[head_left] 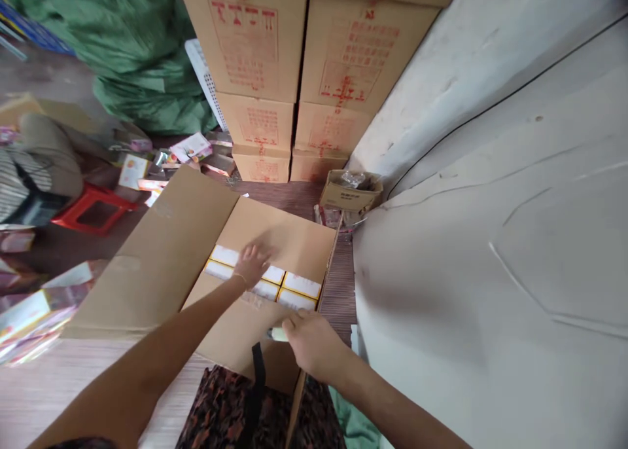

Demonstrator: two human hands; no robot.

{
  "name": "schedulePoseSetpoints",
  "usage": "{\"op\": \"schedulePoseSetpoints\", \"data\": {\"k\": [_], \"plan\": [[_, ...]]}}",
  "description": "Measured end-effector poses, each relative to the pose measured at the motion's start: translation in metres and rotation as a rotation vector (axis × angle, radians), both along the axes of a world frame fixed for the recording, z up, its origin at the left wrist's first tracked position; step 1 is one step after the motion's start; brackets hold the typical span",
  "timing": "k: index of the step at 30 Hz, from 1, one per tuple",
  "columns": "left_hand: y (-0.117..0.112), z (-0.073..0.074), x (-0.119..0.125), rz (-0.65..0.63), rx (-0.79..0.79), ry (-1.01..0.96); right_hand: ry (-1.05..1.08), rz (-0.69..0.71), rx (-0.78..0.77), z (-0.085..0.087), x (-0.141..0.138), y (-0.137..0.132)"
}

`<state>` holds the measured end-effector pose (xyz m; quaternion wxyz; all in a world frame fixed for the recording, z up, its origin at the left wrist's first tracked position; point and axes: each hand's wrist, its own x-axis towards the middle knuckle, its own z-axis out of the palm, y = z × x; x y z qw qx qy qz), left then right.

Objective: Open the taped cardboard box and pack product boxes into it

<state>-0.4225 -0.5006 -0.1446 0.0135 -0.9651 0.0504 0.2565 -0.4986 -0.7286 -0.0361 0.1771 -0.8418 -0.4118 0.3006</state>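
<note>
A large cardboard box (294,236) lies in front of me, its far and near flaps folded inward. Between them shows a strip of white packets with yellow edges (300,284). The left flap (161,252) is spread outward, and the right flap stands on edge. My left hand (252,264) reaches over the packets, fingers stretched out flat toward the far flap. Closed over the near right part, my right hand (314,344) grips a short pale green stick-like tool with a dark tip (277,334); its exact kind is hidden. A black strap (258,364) hangs over the near flap.
Stacked cartons with red print (260,50) stand ahead. A small open carton (350,190) sits by the white wall (466,239). To the left are green sacks (132,50), a red stool (95,208), a seated person's leg (52,151) and scattered colourful packages (49,305).
</note>
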Motion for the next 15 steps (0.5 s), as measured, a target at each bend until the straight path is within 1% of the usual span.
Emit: {"op": "schedulePoseSetpoints", "data": {"k": [3, 4, 5, 7, 10, 11, 12, 13, 14, 15], "plan": [[-0.004, 0.011, -0.058, -0.019, -0.044, -0.006, 0.002, -0.075, 0.017, -0.002, -0.007, -0.016], [-0.003, 0.015, -0.070, -0.038, -0.053, 0.010, 0.004, -0.086, 0.005, -0.003, -0.009, -0.020], [-0.003, 0.021, -0.077, -0.060, -0.056, 0.025, 0.004, -0.092, -0.006, -0.004, -0.009, -0.023], [-0.006, 0.036, -0.079, -0.068, -0.055, 0.080, -0.007, -0.102, -0.008, -0.004, -0.010, -0.024], [-0.023, 0.068, -0.068, -0.031, -0.108, 0.262, -0.028, -0.129, -0.012, -0.009, -0.017, -0.033], [-0.031, 0.078, -0.068, -0.105, -0.135, 0.348, -0.046, -0.147, -0.015, -0.014, -0.023, -0.041], [-0.038, 0.086, -0.070, -0.214, -0.132, 0.466, -0.090, -0.172, -0.013, -0.022, -0.030, -0.051], [-0.043, 0.090, -0.076, -0.307, -0.116, 0.568, -0.183, -0.192, 0.052, -0.033, -0.036, -0.062], [-0.046, 0.090, -0.086, -0.338, -0.065, 0.628, -0.279, -0.213, 0.136, -0.047, -0.043, -0.073], [-0.046, 0.087, -0.099, -0.327, 0.007, 0.637, -0.351, -0.244, 0.220, -0.062, -0.050, -0.081]]}}
